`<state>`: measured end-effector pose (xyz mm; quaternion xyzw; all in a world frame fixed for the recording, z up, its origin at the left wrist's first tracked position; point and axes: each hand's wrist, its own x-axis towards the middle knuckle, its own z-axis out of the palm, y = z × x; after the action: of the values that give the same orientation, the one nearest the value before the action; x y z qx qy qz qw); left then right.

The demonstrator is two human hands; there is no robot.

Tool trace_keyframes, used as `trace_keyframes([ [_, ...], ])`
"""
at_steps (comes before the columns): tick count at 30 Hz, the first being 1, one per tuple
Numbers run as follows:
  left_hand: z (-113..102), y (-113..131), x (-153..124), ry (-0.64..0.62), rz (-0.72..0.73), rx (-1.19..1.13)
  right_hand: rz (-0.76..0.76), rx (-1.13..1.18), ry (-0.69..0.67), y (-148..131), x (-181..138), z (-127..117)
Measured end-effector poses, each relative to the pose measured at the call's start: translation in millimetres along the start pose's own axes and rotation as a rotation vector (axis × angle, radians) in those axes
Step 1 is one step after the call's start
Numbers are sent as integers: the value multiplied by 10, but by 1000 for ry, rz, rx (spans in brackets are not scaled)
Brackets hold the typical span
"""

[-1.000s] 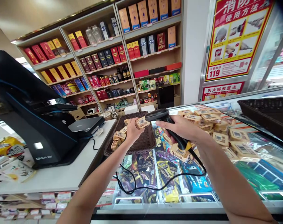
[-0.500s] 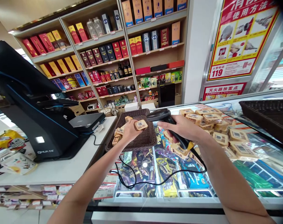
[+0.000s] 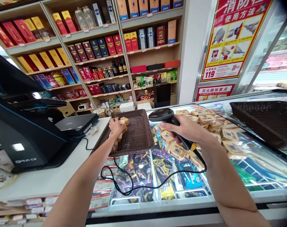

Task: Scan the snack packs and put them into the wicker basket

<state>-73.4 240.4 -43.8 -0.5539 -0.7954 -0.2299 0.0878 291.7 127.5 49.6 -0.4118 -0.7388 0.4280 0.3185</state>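
My left hand (image 3: 115, 126) reaches into the left side of a brown wicker basket (image 3: 143, 143), its fingers curled down over a small tan barcode-labelled snack pack among the packs (image 3: 124, 121) lying there. My right hand (image 3: 187, 130) grips the handle of a black barcode scanner (image 3: 161, 115), whose head points left toward the basket. The scanner's black cable (image 3: 134, 186) loops down over the freezer glass. Several more tan packs (image 3: 205, 119) are heaped on the glass just behind and under my right hand.
The basket sits on a glass-topped freezer (image 3: 257, 176) full of ice creams. A black checkout terminal (image 3: 20, 132) stands on the white counter (image 3: 51, 179) at left. A second dark basket (image 3: 266, 123) rests at right. Shelves of boxed bottles (image 3: 98, 47) line the back wall.
My left hand held a pack up at the scanner's head, then carried it left and down into the basket. My right hand and the scanner stayed almost still.
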Motion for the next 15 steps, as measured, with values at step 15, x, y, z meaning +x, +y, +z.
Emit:
trace_keyframes([
  [15, 617, 1641, -845, -541, 913, -195, 5, 72, 161, 21, -119, -320],
])
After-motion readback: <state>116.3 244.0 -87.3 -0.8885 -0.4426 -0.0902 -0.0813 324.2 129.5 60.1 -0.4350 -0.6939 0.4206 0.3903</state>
